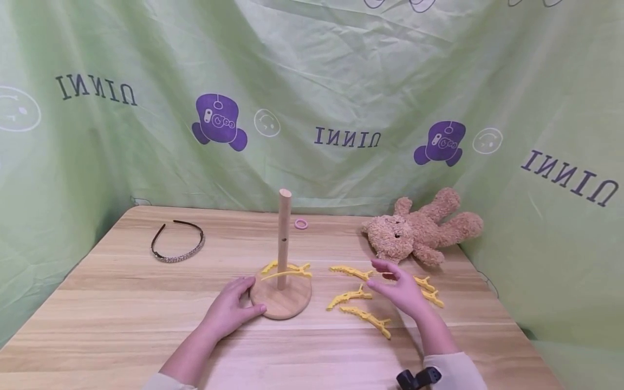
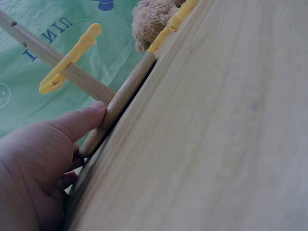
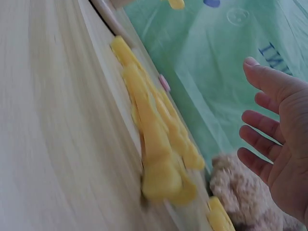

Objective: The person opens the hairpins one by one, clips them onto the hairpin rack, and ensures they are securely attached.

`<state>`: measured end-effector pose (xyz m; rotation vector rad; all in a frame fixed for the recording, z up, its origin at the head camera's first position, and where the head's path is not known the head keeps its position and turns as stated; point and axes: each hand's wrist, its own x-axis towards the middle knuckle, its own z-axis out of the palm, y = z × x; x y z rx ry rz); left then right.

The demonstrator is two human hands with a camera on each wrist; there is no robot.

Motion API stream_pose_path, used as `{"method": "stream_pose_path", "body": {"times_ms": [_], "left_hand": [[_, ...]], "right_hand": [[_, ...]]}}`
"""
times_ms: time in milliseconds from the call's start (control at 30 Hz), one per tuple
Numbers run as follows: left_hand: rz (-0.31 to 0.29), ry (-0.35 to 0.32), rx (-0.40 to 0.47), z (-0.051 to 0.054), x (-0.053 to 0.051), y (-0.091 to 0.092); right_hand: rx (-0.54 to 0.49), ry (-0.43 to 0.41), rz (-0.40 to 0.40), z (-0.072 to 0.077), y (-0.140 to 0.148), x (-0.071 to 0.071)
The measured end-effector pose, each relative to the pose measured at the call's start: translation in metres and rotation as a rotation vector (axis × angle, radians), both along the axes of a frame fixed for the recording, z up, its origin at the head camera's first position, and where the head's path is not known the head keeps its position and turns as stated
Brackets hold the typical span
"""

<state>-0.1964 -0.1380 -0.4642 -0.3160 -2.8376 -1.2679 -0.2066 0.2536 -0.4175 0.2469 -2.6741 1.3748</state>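
Head view: the left hand grips a round-based pale wooden stand on a wood-grain table, a yellow plastic clip around its post. Left wrist view: the hand pinches the stand's rim. Right wrist view: the empty, relaxed right hand hovers near more yellow clips.

Head view: widest, from above, facing forward and down over the tabletop to the curtain. Left wrist view: low, close behind the left hand, rolled steeply, facing the curtain. Right wrist view: low, rolled oppositely, right hand at frame edge, yellow clip nearer. Both wrist views share the plush bear.
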Motion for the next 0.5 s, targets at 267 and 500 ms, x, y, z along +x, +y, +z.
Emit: {"method": "stream_pose_path", "body": {"times_ms": [267,500], "left_hand": [[0.002,-0.002,-0.002,-0.001,0.000,0.000],[0.003,0.000,-0.003,-0.001,-0.001,0.000]], "right_hand": [[0.063,0.012,-0.084,-0.009,0.045,0.011],[0.039,-0.135,-0.180,-0.011,0.075,0.019]]}}
